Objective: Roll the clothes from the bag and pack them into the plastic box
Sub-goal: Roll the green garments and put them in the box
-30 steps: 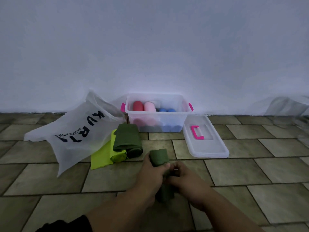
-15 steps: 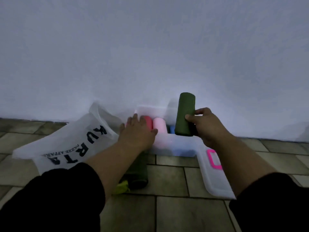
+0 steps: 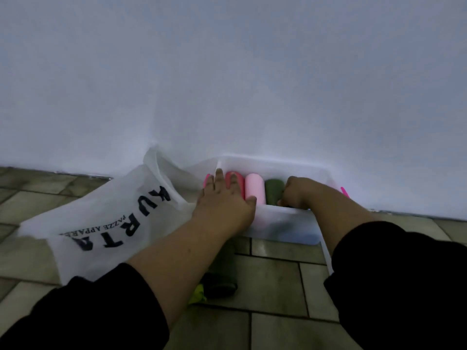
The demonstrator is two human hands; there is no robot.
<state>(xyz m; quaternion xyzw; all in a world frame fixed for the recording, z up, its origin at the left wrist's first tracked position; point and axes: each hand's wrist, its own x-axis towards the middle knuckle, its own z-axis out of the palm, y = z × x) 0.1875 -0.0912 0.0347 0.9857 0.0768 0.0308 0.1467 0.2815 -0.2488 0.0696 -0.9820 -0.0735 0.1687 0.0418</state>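
**Both hands in the plastic box by the wall**

Nearest the camera, two black sleeves, the left sleeve [image 3: 101,311] and the right sleeve [image 3: 404,286], framed a tiled floor [image 3: 275,299]. Under the left forearm a folded dark green cloth [image 3: 222,276] lay on the tiles, with a bit of yellow-green cloth [image 3: 198,295] showing at its near end. To the left, a white bag [image 3: 101,215] printed with dark letters lay slumped on the floor, its mouth towards the box. A thin white edge of the lid [image 3: 326,253] showed beside the right sleeve.

Further on, the clear plastic box [image 3: 283,223] stood against the wall [image 3: 227,84], with a pink clip at each end. Inside it, three rolled clothes lay side by side: a red roll [image 3: 228,178] at the left, a pink roll [image 3: 254,188] next, then a green roll [image 3: 273,192].

The left hand [image 3: 222,205] lay flat over the box's left end, its grip open, with straight, spread fingers resting on the red roll and the thumb touching the pink one. The right hand [image 3: 298,195] reached into the box just right of the green roll. Its fingers curled down out of sight, so whether its grip held anything could not be told.
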